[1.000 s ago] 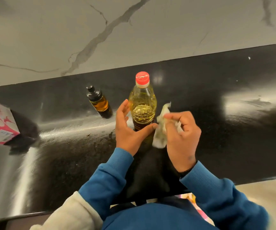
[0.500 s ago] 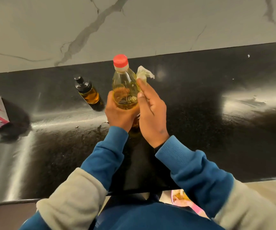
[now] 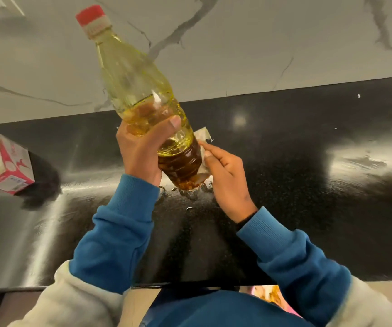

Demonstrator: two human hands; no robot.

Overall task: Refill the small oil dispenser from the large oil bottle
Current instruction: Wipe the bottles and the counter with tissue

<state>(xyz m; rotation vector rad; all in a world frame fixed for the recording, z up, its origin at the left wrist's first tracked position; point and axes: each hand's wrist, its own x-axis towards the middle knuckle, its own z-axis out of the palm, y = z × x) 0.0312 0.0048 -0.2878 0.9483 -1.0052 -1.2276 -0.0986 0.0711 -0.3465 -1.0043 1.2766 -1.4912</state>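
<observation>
Closest to the camera are the blue sleeves coming in over the near edge of the black worktop. The left hand is wrapped tight around the lower half of the large oil bottle, thumb across the front, holding it lifted clear of the counter and tipped so the red cap leans up and to the left. The right hand is pinching a crumpled bit of tissue against the bottle's bottom end, looks like wiping it down.

The bottle is thin clear plastic, so I'd guess it squishes if squeezed hard, and probably greasy on the outside, hence the tissue. It's maybe a third full of yellow oil pooled at the low end, so not that heavy. The ribbed lower section seems the safest place to hold it. Cap is on, so no pouring yet.

There's a wet smear on the worktop right under the bottle. Further off, at the left edge, a pink and white tissue box. Can't see the small dispenser anywhere; might be hidden behind the bottle.
</observation>
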